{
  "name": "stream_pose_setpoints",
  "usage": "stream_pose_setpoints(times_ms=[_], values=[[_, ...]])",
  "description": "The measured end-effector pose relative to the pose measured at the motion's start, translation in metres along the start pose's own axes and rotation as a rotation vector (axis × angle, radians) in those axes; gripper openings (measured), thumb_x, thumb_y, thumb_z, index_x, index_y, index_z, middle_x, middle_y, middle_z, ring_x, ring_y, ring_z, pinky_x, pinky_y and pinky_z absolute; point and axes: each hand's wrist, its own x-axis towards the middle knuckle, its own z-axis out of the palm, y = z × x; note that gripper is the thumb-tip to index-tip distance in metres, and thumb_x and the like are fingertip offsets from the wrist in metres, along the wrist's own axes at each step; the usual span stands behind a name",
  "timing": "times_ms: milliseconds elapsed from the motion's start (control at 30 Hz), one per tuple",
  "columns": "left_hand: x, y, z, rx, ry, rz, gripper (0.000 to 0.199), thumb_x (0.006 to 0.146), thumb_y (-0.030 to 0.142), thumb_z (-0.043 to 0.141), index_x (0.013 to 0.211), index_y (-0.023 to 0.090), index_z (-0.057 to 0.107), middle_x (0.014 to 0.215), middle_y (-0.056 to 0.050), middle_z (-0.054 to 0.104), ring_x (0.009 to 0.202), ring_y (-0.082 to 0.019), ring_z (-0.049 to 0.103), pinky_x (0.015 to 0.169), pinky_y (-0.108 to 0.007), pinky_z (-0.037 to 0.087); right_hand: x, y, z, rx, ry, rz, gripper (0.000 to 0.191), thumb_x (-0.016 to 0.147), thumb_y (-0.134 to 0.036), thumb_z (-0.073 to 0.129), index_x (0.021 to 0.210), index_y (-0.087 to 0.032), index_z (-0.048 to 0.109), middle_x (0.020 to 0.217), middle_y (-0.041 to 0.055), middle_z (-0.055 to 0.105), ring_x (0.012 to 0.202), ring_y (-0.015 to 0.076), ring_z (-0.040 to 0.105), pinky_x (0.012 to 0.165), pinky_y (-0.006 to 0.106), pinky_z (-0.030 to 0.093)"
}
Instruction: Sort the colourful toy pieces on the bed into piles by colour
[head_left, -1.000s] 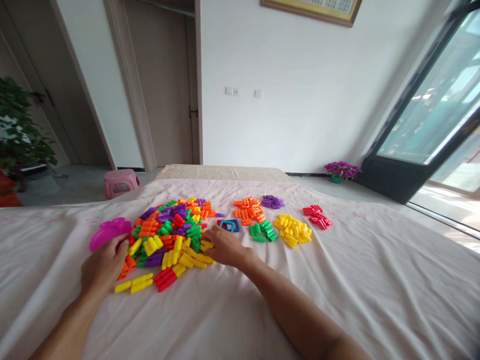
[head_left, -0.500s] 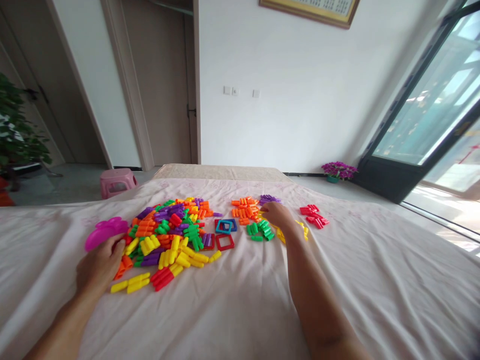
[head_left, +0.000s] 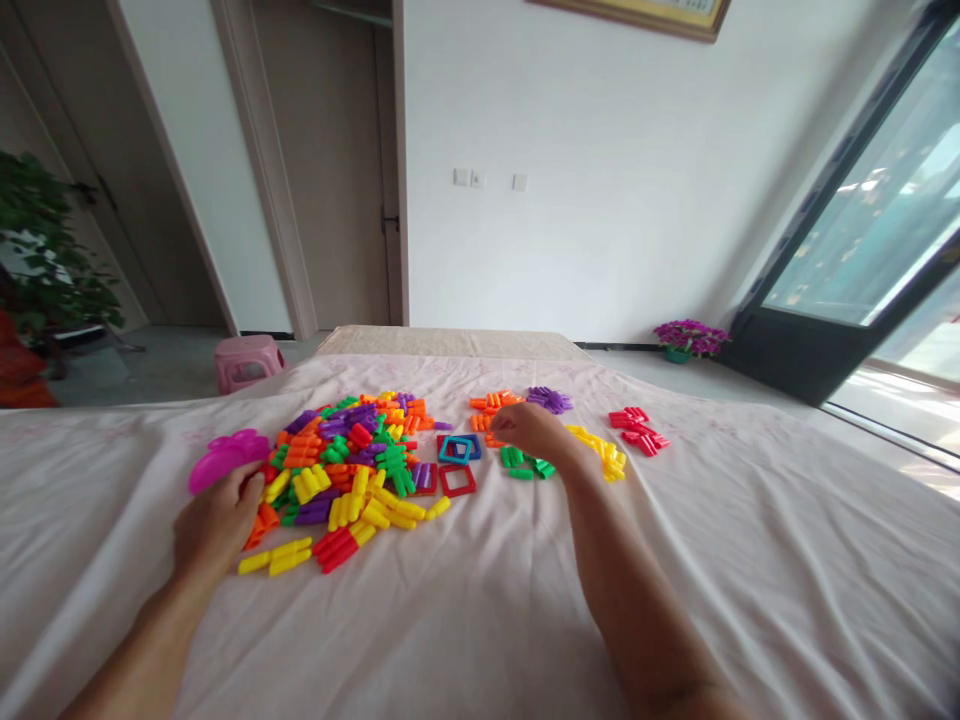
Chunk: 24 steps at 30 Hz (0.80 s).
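Observation:
My left hand [head_left: 217, 520] rests at the left side of a mixed heap of plastic toy building pieces [head_left: 352, 450], its fingers curled beside a red and a yellow piece; what they hold, if anything, is hidden. Just behind it lies a magenta plastic dish [head_left: 225, 457] with a scalloped edge. My right hand [head_left: 534, 430] is closed above the sorted groups, between the orange pieces [head_left: 491, 402] and the green pieces [head_left: 517, 460]; I cannot make out anything in its fingers. Yellow pieces [head_left: 604, 453] lie right of its wrist, and purple pieces [head_left: 550, 400] lie behind it.
Red pieces [head_left: 637, 430] form a group farther right. Square frames in red [head_left: 457, 481] and blue [head_left: 472, 446] lie between heap and groups. A wrinkled pale cloth [head_left: 420, 630] covers the table. Beyond stand a pink stool [head_left: 247, 362] and a pot of purple flowers [head_left: 690, 338].
My right hand has moved left, from beside the purple and yellow groups to over the orange and green ones. My left hand stays by the heap. The view has shifted slightly.

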Motion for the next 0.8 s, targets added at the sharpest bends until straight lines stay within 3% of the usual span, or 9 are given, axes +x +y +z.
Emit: stream_pose_setpoints(times_ms=[100,167,267,400,500,600,800], values=[[0.001,-0.001,0.001,-0.006,0.01,0.003,0.059,0.098,0.052,0.025,0.137,0.021,0.058,0.13,-0.013,0.067,0.113,-0.03,0.063,0.086,-0.037,0.045,0.005,-0.034,0.029,0.032,-0.242,-0.303,0.021,0.082,-0.02,0.068,0.1,-0.023,0.077,0.097,0.0011,0.077,0.09,0.0172,0.069,0.071,0.02,0.045],[0.001,-0.002,0.001,-0.01,0.018,0.011,0.058,0.098,0.051,0.026,0.137,0.022,0.058,0.132,-0.012,0.067,0.114,-0.03,0.062,0.087,-0.037,0.045,0.004,-0.053,0.047,-0.01,-0.315,-0.427,0.023,0.079,-0.022,0.073,0.102,-0.023,0.076,0.102,0.0023,0.076,0.095,0.0194,0.069,0.074,0.022,0.047],[0.001,-0.002,0.001,0.001,0.01,0.01,0.059,0.098,0.052,0.025,0.137,0.021,0.058,0.131,-0.013,0.067,0.113,-0.031,0.063,0.086,-0.038,0.046,-0.003,-0.073,0.064,-0.098,-0.331,-0.467,0.025,0.078,-0.019,0.074,0.103,-0.021,0.075,0.11,0.0061,0.073,0.103,0.0231,0.067,0.078,0.025,0.049],[0.001,-0.002,0.001,0.019,0.015,0.007,0.06,0.098,0.053,0.024,0.136,0.022,0.059,0.13,-0.012,0.068,0.111,-0.03,0.064,0.084,-0.037,0.047,-0.009,-0.083,0.069,-0.161,-0.34,-0.433,0.023,0.085,-0.017,0.066,0.106,-0.02,0.073,0.114,0.0091,0.072,0.104,0.025,0.067,0.075,0.026,0.049],[0.001,-0.001,0.001,0.034,0.02,0.008,0.061,0.098,0.053,0.023,0.136,0.022,0.059,0.13,-0.012,0.068,0.111,-0.029,0.065,0.083,-0.036,0.048,-0.006,-0.076,0.061,-0.148,-0.351,-0.424,0.022,0.088,-0.021,0.065,0.109,-0.018,0.072,0.113,0.0095,0.072,0.104,0.0247,0.067,0.076,0.026,0.047],[0.001,-0.001,0.001,0.034,0.014,0.007,0.062,0.098,0.054,0.022,0.136,0.022,0.058,0.131,-0.012,0.067,0.112,-0.03,0.064,0.083,-0.036,0.048,0.001,-0.055,0.046,-0.099,-0.283,-0.386,0.02,0.092,-0.022,0.059,0.106,-0.019,0.072,0.109,0.0074,0.073,0.099,0.0213,0.067,0.076,0.025,0.045],[0.001,0.001,-0.001,0.013,-0.013,-0.016,0.062,0.097,0.054,0.022,0.137,0.021,0.057,0.132,-0.013,0.066,0.114,-0.032,0.063,0.086,-0.038,0.047,0.006,0.018,0.013,-0.131,-0.089,-0.029,0.023,0.088,-0.016,0.057,0.104,-0.019,0.074,0.109,0.0077,0.073,0.1,0.0202,0.066,0.078,0.024,0.043]])
